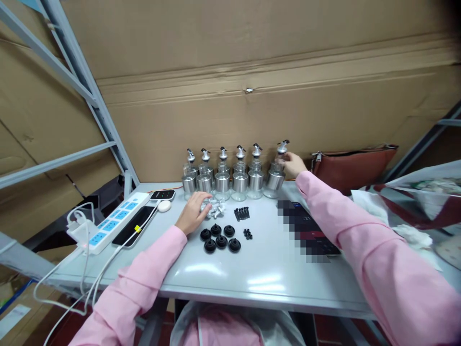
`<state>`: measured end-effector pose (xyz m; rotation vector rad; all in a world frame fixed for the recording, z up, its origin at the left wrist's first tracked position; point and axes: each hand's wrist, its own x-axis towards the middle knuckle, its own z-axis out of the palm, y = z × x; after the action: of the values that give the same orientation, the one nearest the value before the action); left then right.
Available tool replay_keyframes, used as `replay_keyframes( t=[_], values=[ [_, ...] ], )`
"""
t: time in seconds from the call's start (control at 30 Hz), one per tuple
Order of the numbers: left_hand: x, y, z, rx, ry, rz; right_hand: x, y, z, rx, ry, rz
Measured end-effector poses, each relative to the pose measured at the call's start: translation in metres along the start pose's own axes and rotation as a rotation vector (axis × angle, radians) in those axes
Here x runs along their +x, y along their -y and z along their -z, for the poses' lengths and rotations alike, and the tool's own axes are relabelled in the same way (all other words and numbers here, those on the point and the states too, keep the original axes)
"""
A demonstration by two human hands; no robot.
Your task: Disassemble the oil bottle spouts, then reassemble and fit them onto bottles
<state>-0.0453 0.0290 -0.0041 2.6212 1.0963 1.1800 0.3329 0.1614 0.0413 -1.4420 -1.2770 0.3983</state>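
A row of several glass and steel oil bottles (230,178) with pour spouts stands at the back of the grey table (259,274). My right hand (292,165) is closed round the neck of the rightmost bottle (275,175). My left hand (194,211) rests, fingers curled, on a small pile of silver spout parts (215,207) in front of the bottles. Near it lie several black round stoppers (220,238), a row of small black tubes (242,213) and a few tiny black caps (247,234).
A white and blue power strip (111,222), a dark phone (134,226) with white cables and a small black device (163,194) lie at the left. A brown bag (355,166) stands at the back right. A blurred dark item (306,230) lies under my right arm.
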Motion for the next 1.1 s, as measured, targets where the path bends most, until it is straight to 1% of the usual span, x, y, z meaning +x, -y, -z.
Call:
replay_keyframes(
  t=[0.07, 0.1, 0.13, 0.17, 0.2, 0.23, 0.27, 0.3, 0.33, 0.4, 0.43, 0.47, 0.5, 0.53, 0.57, 0.6, 0.67, 0.7, 0.77, 0.9, 1.0, 1.1],
  values=[
    [0.000, -0.003, 0.001, -0.015, -0.046, -0.004, 0.002, 0.009, 0.008, 0.044, -0.158, 0.048],
    [0.001, -0.004, 0.002, -0.025, -0.068, -0.003, 0.002, 0.016, 0.013, 0.099, -0.291, 0.096],
    [0.001, -0.006, 0.002, -0.035, -0.085, -0.001, 0.001, 0.024, 0.018, 0.127, -0.398, 0.137],
    [0.002, -0.007, 0.002, -0.046, -0.101, 0.004, -0.003, 0.034, 0.024, 0.134, -0.453, 0.172],
    [0.002, -0.009, 0.003, -0.056, -0.116, 0.009, -0.009, 0.045, 0.029, 0.149, -0.518, 0.237],
    [0.003, -0.011, 0.003, -0.064, -0.133, 0.013, -0.019, 0.056, 0.033, 0.192, -0.637, 0.375],
    [0.005, -0.014, 0.002, -0.073, -0.156, 0.016, -0.031, 0.067, 0.036, 0.206, -0.704, 0.496],
    [0.007, -0.017, 0.002, -0.083, -0.183, 0.018, -0.047, 0.078, 0.037, 0.192, -0.748, 0.575],
    [0.009, -0.021, 0.001, -0.097, -0.209, 0.018, -0.065, 0.087, 0.037, 0.165, -0.759, 0.615],
    [0.015, -0.031, 0.000, -0.127, -0.255, 0.009, -0.104, 0.101, 0.031, 0.081, -0.692, 0.660],
    [0.018, -0.036, -0.001, -0.139, -0.273, 0.000, -0.123, 0.105, 0.026, -0.001, -0.616, 0.723],
    [0.021, -0.042, -0.001, -0.144, -0.293, -0.012, -0.141, 0.107, 0.019, -0.080, -0.519, 0.831],
    [0.023, -0.047, -0.002, -0.138, -0.314, -0.028, -0.157, 0.108, 0.011, -0.143, -0.376, 0.962],
    [0.024, -0.052, -0.002, -0.120, -0.326, -0.051, -0.170, 0.108, 0.003, -0.219, -0.176, 1.060],
    [0.024, -0.056, -0.002, -0.090, -0.331, -0.086, -0.181, 0.106, -0.004, -0.280, -0.020, 1.124],
    [0.023, -0.058, -0.002, -0.052, -0.326, -0.134, -0.188, 0.104, -0.012, -0.337, 0.090, 1.160],
    [0.020, -0.061, -0.001, 0.029, -0.292, -0.235, -0.197, 0.099, -0.023, -0.414, 0.226, 1.154],
    [0.018, -0.062, -0.001, 0.064, -0.276, -0.270, -0.198, 0.097, -0.026, -0.430, 0.263, 1.150],
    [0.015, -0.062, -0.001, 0.114, -0.248, -0.290, -0.198, 0.093, -0.030, -0.443, 0.290, 1.151],
    [0.012, -0.064, -0.003, 0.166, -0.207, -0.300, -0.194, 0.091, -0.029, -0.507, 0.270, 1.199],
    [0.012, -0.069, -0.006, 0.198, -0.241, -0.318, -0.191, 0.089, -0.029, -0.556, 0.250, 1.260],
    [0.013, -0.073, -0.008, 0.164, -0.267, -0.241, -0.187, 0.085, -0.029, -0.592, 0.242, 1.248]
  ],
)
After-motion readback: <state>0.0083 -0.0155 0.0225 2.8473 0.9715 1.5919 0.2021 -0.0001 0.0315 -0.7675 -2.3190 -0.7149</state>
